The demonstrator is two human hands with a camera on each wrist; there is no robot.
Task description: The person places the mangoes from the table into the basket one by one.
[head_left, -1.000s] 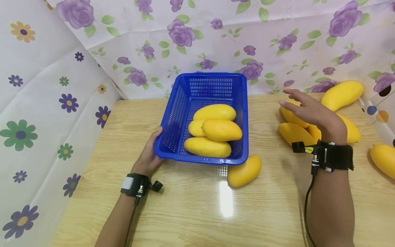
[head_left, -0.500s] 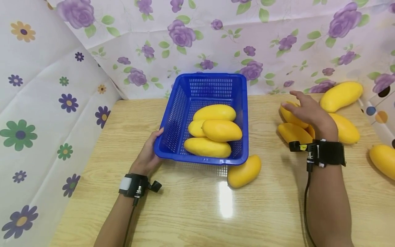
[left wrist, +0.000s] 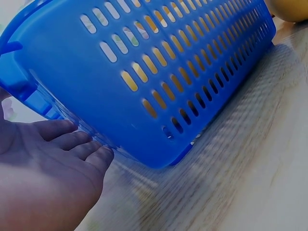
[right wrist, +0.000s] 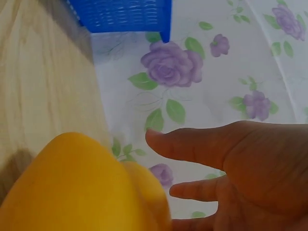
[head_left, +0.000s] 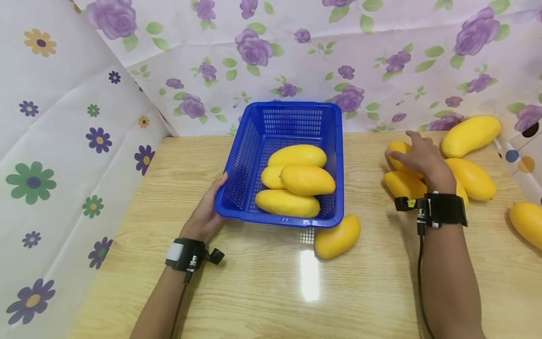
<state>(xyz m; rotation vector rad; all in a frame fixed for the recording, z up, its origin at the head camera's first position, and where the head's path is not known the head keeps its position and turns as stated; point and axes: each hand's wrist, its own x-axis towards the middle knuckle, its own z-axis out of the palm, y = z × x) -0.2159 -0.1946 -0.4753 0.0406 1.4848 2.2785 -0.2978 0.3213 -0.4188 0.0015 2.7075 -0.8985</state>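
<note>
A blue slotted basket (head_left: 292, 105) holds several yellow mangoes (head_left: 306, 180) at the middle of the wooden table. My left hand (head_left: 207, 209) rests against its near left corner. In the left wrist view the straight fingers (left wrist: 72, 142) lie along the basket wall (left wrist: 159, 72). My right hand (head_left: 417, 153) is spread over a mango (head_left: 394, 151) in the pile at the right. In the right wrist view the mango (right wrist: 82, 187) sits just under the open right hand (right wrist: 231, 159); contact is unclear.
One mango (head_left: 337, 235) lies on the table against the basket's front right corner. More mangoes (head_left: 470, 135) lie at the back right, one (head_left: 527, 221) at the right edge. Flowered cloth walls (head_left: 84, 141) close in the left and back sides.
My right hand has moved forward and down from above the pile onto the far left mango. The left hand and basket have stayed where they were.
</note>
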